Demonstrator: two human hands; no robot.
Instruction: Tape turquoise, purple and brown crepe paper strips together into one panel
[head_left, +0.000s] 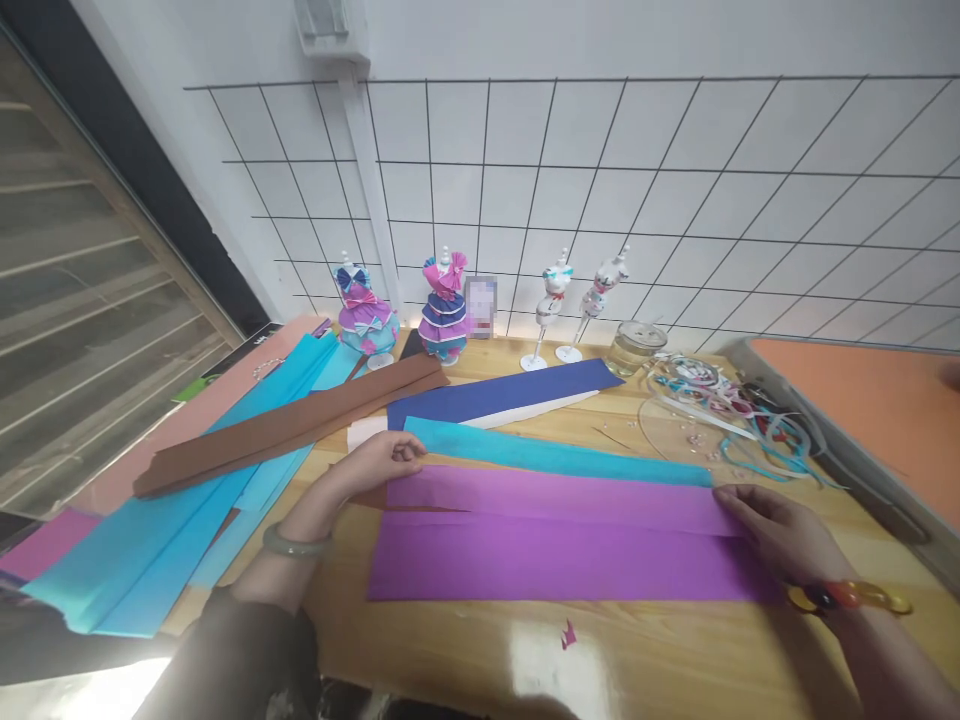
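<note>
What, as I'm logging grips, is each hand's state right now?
Left hand: closed, seemingly pinching the far left corner of the top purple strip.
Right hand: closed, holding that strip's right end.

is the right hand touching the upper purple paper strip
Touching: the head view shows the right hand with its thumb and fingertips on the right end of the upper purple paper strip.
</note>
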